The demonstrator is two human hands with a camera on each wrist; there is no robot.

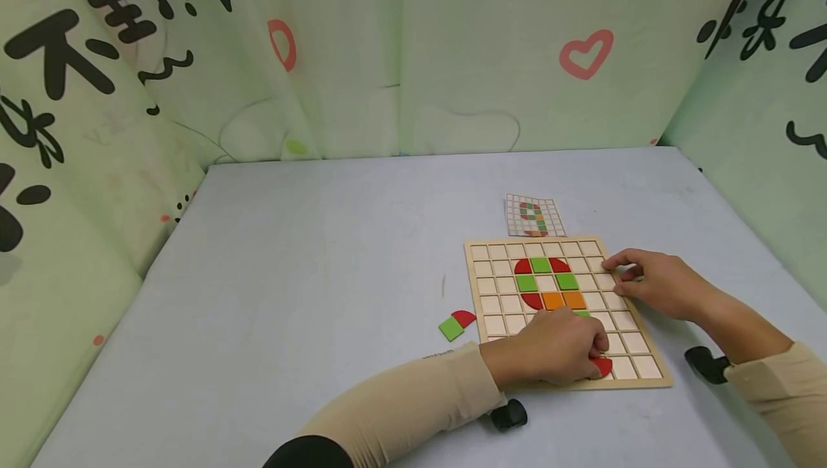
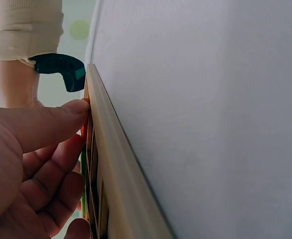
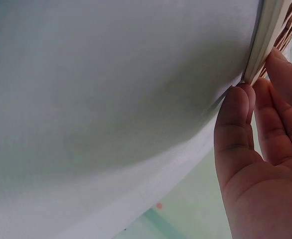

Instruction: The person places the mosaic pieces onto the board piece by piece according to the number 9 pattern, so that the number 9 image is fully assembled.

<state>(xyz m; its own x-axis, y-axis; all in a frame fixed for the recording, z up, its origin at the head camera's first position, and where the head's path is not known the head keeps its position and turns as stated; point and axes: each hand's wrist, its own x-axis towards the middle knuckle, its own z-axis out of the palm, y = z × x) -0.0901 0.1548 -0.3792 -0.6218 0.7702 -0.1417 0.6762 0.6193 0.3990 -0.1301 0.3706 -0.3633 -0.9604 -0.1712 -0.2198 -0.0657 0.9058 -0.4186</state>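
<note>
A wooden grid board [image 1: 654, 349] lies on the table, with red quarter-circle tiles [image 1: 558, 265] and green and orange square tiles [image 1: 552, 301] in some cells. My left hand [image 1: 558, 346] reaches over its lower part and pinches a red quarter-circle tile [image 1: 604, 365] in the bottom rows. In the left wrist view, the thumb [image 2: 76, 107] is against that tile, just inside the board's rim [image 2: 121, 169]. Cells under this hand are hidden. At the upper right edge, my right hand [image 1: 665, 283] grips the board's rim [image 3: 263, 42] between thumb and fingers.
Left of the board lie a loose green square tile [image 1: 451, 329] and a red quarter-circle tile [image 1: 463, 318], touching. Behind the board is a printed pattern card [image 1: 513, 217]. The white table [image 1: 291, 274] is bordered by pale green printed curtains [image 1: 452, 59].
</note>
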